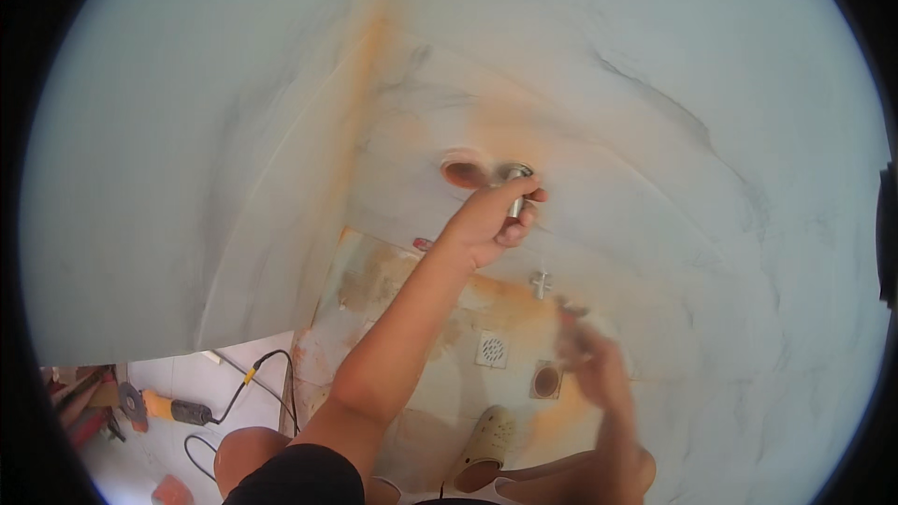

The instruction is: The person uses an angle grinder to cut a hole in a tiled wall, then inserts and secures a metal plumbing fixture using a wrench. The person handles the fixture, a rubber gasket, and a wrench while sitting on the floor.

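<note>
A short metal fitting (515, 189) sticks out from the marbled wall (655, 131), just right of a round, rust-ringed hole (462, 171) in the tile. The left hand (489, 222) is wrapped around the fitting, thumb on top and fingers curled under it, with the arm reaching up from the lower edge. Lower down on the same wall sits a small cross-handled metal valve (540, 282). The right hand (591, 360) hangs below and right of that valve, blurred, with something reddish at its fingertips; I cannot tell whether it grips that or what it is. On the stained floor beneath are a square white drain grate (492, 350) and, just beside it, an open round drain hole (546, 381). A pale perforated clog (486, 447) lies near them. Well to the left, an angle grinder (154, 405) with a black cord rests on white floor tiles (210, 383).
</note>
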Tool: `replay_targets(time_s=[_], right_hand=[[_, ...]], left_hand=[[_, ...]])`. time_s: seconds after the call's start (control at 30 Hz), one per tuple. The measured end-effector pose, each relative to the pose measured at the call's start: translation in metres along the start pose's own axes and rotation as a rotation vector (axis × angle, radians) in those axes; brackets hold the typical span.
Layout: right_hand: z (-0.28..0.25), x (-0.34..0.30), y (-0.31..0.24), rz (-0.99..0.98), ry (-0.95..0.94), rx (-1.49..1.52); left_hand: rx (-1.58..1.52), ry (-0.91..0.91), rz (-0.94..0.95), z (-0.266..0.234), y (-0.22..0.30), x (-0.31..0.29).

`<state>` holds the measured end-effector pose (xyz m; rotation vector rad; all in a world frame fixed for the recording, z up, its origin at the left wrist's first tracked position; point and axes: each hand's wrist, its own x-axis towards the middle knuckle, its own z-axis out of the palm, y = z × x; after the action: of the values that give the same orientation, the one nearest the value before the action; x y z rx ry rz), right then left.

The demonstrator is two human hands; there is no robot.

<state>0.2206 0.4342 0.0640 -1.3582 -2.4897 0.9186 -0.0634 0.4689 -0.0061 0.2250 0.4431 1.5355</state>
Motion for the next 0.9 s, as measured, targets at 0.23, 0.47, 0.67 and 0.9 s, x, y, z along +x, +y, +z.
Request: replay_targets(time_s=[0.23, 0.47, 0.67, 0.9], right_hand=[[-0.103, 0.105, -0.156, -0.447, 0.066, -0.965], [-0.057, 0.149, -0.256, -0.874, -0.145, -1.506], [-0.005, 0.161, -0.302, -0.762, -0.481, -1.872], [-0.012, 0.167, -0.315, -0.695, -0.459, -1.768]], left_hand=[[0.199, -0.21, 0.066, -0.025, -0.013, -0.007], [0.23, -0.146, 0.163, -0.051, 0.002, -0.02], [0.412, 0.195, 0.207, -0.044, 0.007, -0.032], [0.405, 0.312, 0.689, -0.033, 0.005, -0.037]])
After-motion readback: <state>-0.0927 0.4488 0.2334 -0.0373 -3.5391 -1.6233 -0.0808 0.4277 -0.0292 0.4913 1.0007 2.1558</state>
